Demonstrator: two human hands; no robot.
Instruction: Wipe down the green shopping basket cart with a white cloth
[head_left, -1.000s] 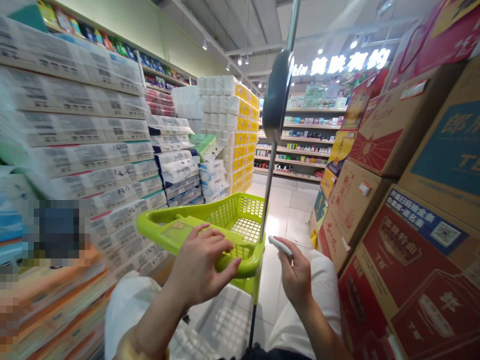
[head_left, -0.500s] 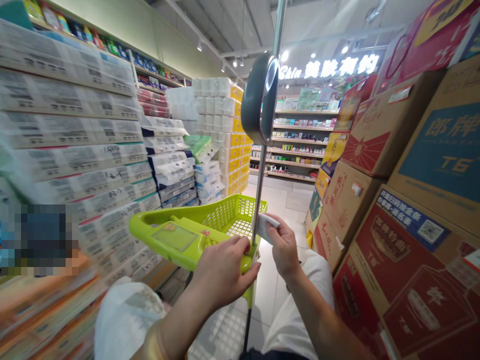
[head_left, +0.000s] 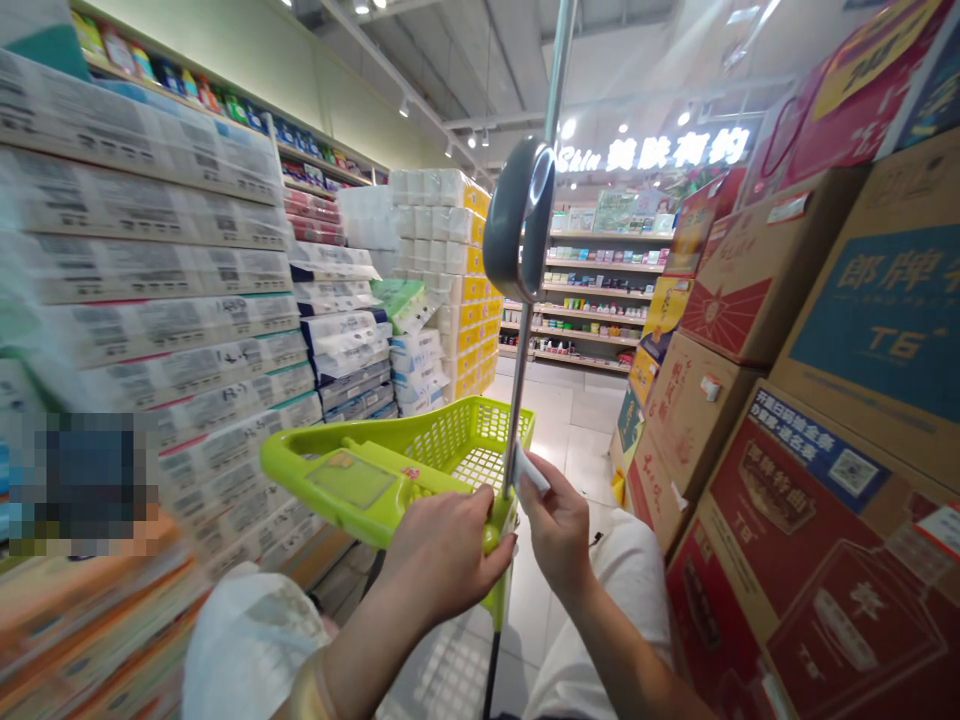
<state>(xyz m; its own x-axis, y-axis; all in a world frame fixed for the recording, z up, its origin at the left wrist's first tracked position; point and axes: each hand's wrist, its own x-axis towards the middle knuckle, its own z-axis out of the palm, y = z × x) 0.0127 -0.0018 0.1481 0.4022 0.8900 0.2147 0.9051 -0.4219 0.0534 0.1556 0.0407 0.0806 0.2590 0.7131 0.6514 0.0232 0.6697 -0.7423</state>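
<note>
Shopping cart: lime-green plastic, perforated sides, upright. Metal pole: slim, leaning slightly, rising at the cart's near right corner. White piece: small, flat, tilted, just beside the pole; contact unclear.

The floor consists of pale, glossy square tiles with visible joints. A green cart stands over it in the foreground; the floor contact is not discernible. A lattice of light and shadow falls on the tiles beneath. Along the right side rise stacked cardboard cartons, their foot partly hidden. The far shelving bears rows of small packages on several levels. At upper left, a wall shelf carries coloured bottles side by side.
</note>
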